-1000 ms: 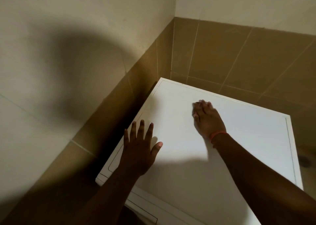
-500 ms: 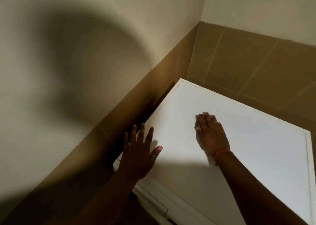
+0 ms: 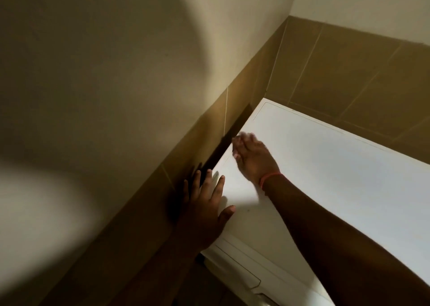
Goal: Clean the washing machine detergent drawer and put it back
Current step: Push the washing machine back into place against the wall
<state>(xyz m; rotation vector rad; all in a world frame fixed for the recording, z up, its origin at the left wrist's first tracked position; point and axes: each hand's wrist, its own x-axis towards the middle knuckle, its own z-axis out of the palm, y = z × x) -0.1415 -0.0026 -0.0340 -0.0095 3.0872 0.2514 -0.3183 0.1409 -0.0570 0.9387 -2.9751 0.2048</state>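
Two hands lie flat on the white washing machine (image 3: 325, 177): the left hand (image 3: 204, 210) spread at its left edge, the right hand (image 3: 253, 159) open, fingers together, further back. Its drawer front (image 3: 235, 268) sits shut at the near left corner, brown wall tiles (image 3: 349, 73) behind

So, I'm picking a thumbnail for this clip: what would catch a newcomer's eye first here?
The bright white washing machine top filling the lower right stands out against brown wall tiles. Two hands reach over its left edge: the left hand spread flat by the dark gap along the wall, and the right hand, blurred, with an orange wristband. A large shadow covers the left wall.
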